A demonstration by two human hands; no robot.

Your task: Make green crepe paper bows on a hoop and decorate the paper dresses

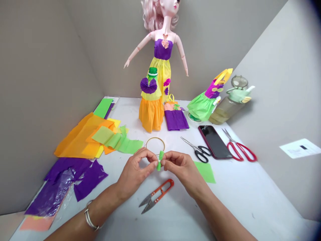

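Green paper piece (161,155), small and pinched in at its waist, sits near the centre of the frame, between the fingertips of both hands. Its long axis runs nearly upright in the picture, leaning slightly, with one lobe above the pinch and the other below. The left hand (136,170) meets it from the left side and the right hand (184,170) from the right, so neither is clearly nearer. Each hand is narrow, thumb and forefinger closed at the middle of the piece; which one bears more of the grip, I cannot tell.

Just beyond the fingertips, a thin gold ring (165,145) lies on the worktop (185,217), the upper lobe close to its lower edge in the view. Below the hands, orange-handled snips (171,182) lie slantwise, blades pointing to the lower left. Past the right hand are a flat green sheet (207,173), black-handled scissors (194,146), a dark phone (213,140) and red-handled scissors (234,142). Left of centre, crumpled light green paper (129,144) overlaps orange sheets (77,140), with purple sheets (87,182) nearer the lower left. At upper centre a pink-haired doll (163,50) stands behind a bottle in an orange skirt (151,112); a small purple-skirted outfit (176,119) is just to its right.
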